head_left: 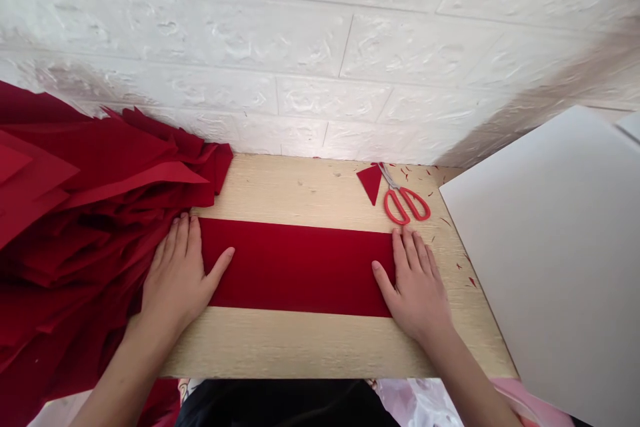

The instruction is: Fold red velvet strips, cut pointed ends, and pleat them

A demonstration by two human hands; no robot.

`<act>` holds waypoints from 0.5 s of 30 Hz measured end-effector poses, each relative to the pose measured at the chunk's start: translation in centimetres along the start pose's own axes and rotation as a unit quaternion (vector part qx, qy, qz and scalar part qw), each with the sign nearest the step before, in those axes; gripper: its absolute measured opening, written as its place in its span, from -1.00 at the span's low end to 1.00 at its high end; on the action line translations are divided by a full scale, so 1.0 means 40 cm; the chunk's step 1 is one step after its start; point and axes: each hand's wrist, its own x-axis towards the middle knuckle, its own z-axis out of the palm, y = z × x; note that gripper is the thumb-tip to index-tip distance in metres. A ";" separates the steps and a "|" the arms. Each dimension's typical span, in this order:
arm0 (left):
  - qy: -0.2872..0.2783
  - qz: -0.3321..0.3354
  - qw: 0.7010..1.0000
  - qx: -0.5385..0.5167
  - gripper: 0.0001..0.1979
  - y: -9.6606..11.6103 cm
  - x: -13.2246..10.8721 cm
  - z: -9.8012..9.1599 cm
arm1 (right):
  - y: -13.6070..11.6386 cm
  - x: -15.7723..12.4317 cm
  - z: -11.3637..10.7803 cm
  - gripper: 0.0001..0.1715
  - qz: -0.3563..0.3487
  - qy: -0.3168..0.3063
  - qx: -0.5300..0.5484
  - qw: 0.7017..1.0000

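Observation:
A strip of dark red cloth [295, 268] lies flat across the wooden table in front of me. My left hand [180, 273] presses flat on its left end, thumb stretched out over the cloth. On the right end rests my right hand [417, 283], also flat, with its thumb apart on the red surface. Both palms face down, and neither hand grips anything. Just beyond my right fingertips are scissors with orange-red handles [400, 197]. Beside their blades sits a small red cloth triangle [371, 183].
A large heap of red cloth pieces [100, 213] fills the left side. At the right stands a big white panel [555, 247], slanting along the table [310, 347]. Small red scraps [471, 281] dot the right part. A white brick-patterned wall [310, 40] closes off the back.

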 end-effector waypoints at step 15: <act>0.047 -0.060 0.988 -0.137 -0.26 -0.010 0.014 -0.060 | 0.005 0.001 -0.001 -0.16 -0.012 0.002 -0.021 1.000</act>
